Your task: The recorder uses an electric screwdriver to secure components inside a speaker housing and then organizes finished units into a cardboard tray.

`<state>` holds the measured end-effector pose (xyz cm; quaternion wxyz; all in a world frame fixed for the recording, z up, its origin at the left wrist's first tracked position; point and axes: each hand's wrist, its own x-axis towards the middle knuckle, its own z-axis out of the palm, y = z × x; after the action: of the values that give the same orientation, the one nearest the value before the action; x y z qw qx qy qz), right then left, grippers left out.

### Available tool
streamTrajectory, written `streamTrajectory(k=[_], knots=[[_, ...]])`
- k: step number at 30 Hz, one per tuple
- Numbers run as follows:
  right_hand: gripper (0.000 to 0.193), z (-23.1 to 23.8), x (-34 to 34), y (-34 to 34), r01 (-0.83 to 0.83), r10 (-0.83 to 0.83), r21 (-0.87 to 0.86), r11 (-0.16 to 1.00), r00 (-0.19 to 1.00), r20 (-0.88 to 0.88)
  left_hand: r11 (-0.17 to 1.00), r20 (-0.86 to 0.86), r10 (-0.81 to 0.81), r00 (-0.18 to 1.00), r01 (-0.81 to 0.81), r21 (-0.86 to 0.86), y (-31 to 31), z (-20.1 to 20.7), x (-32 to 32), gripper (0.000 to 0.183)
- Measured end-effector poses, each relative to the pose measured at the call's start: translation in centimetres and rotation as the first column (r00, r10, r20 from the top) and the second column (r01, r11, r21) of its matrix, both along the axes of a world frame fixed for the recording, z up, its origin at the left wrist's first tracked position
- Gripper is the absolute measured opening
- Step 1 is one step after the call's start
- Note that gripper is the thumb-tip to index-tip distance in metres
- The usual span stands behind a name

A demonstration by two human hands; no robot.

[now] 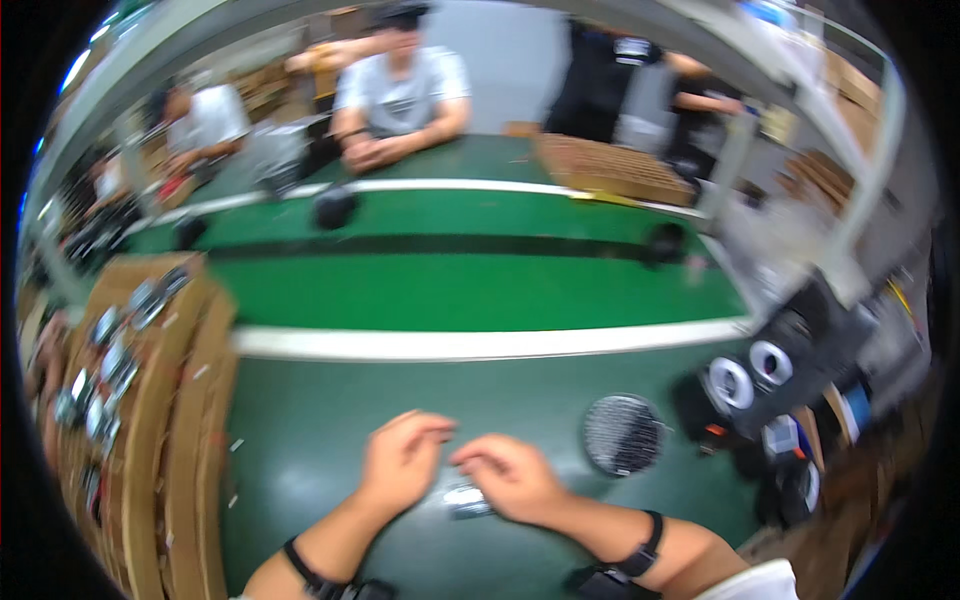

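My left hand [405, 458] rests over the green worktop [330, 400], its fingers loosely bent toward the right and nothing visible in them. Facing it, slightly apart, my right hand [515, 480] has its fingers curved inward, and I see nothing held there either. Just below the right fingers lies a small shiny silvery piece [466, 501] on the worktop; blur hides its exact kind. To the right of that hand sits a round dish [623, 435] full of small glinting pieces. A dark band circles each of my wrists.
Cardboard trays [150, 400] with shiny metal parts are stacked at the left. Beyond a white rail [480, 343] runs a green conveyor belt [460, 290] carrying dark round things. White-ringed reels [730, 384] on a dark stand are at the right. Co-workers [400, 100] are across the belt.
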<state>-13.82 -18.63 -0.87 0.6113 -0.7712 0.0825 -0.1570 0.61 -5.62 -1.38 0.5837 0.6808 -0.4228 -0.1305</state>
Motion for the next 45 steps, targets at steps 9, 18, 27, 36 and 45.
streamTrajectory(k=[9, 18, 27, 36, 45], knots=[[0.025, 1.1, -1.0, -0.7, 0.155, -0.142, 0.164, 0.974, 0.986, -0.088, 0.999, -0.055, 0.031, 0.998, -0.03, 0.01, -2.1, -0.5, -1.0, 0.022], [0.026, 0.1, -1.2, -1.6, 0.163, -0.158, 0.057, 0.985, 0.983, -0.095, 0.996, 0.036, -0.07, 0.997, 0.067, 0.056, -1.2, 1.7, -1.4, 0.015], [0.02, 1.3, -1.4, -1.0, 0.209, -0.202, 0.109, 0.972, 0.977, -0.072, 0.996, 0.015, -0.085, 0.996, 0.084, 0.025, -1.8, 1.3, -1.6, 0.014], [0.018, 1.6, -1.2, -0.8, 0.222, -0.212, 0.239, 0.945, 0.975, -0.07, 0.993, 0.004, -0.101, 0.995, 0.101, 0.056, -1.9, 0.9, -1.3, 0.019], [0.022, 1.3, -1.4, -0.8, 0.161, -0.15, 0.241, 0.957, 0.987, -0.064, 0.99, 0.004, -0.127, 0.992, 0.127, 0.069, -1.9, 0.6, -1.1, 0.025]])
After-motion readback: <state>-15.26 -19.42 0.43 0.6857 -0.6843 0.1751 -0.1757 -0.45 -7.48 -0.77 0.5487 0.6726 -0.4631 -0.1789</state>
